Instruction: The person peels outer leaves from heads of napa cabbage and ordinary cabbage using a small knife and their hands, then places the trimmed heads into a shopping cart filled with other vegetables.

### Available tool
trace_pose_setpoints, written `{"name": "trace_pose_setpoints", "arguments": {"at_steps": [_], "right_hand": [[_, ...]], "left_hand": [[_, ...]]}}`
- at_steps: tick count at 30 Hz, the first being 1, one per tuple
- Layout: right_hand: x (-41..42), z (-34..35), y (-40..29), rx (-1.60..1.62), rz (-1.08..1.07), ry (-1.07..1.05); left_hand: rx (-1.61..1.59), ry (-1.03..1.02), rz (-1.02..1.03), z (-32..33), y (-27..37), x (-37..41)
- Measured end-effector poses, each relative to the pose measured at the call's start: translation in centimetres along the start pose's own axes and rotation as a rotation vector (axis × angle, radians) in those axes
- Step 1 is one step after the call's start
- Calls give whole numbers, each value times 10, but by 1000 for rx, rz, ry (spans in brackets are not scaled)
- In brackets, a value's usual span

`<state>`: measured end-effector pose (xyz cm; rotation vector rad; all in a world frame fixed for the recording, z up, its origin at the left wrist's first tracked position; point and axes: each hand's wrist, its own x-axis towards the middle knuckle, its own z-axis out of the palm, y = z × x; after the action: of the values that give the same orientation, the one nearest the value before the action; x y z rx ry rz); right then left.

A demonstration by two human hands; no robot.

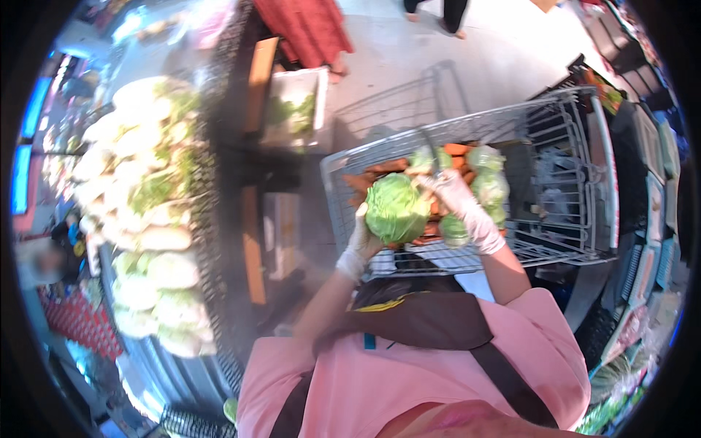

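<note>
A round green cabbage is held over a wire shopping cart. My left hand, in a whitish glove, grips its lower left side. My right hand, gloved too, is at the cabbage's upper right edge; its fingers are partly bent, and whether they press on the leaves or hold a dark thin thing near them I cannot tell. In the cart lie carrots, more carrots or similar orange roots under the cabbage, and several round green vegetables that look wrapped in clear film.
On the left, a display shelf holds a heap of white radishes and wrapped pale green cabbages. A white box with greens stands beyond the shelf's edge. Other people's legs show at the top. Crates and produce line the right side.
</note>
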<state>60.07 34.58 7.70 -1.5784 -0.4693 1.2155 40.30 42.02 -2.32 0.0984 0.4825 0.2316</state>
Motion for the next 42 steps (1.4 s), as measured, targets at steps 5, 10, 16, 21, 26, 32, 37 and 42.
{"name": "trace_pose_setpoints", "arguments": {"at_steps": [5,10,16,21,26,32,37,42], "right_hand": [[-6,54,-6,27,-297,82],[-54,137,-7,-59,-550,-63],[-88,214,0,-262,-764,-263],[-120,265,16,-617,-975,-281],[-106,285,24,-402,-1058,-164],[-65,264,-1,-134,-336,-204],[-104,287,23,-272,-831,-390],[-118,297,26,-629,-1070,-247]], "left_hand": [[-157,-30,231,35,41,-77],[-265,59,345,34,65,-158],[-455,58,445,19,59,-231],[-169,112,690,-8,48,-257],[-345,228,606,-10,47,-275],[-417,53,548,-13,40,-296],[-503,79,626,-12,42,-300],[-508,226,632,-5,50,-301]]}}
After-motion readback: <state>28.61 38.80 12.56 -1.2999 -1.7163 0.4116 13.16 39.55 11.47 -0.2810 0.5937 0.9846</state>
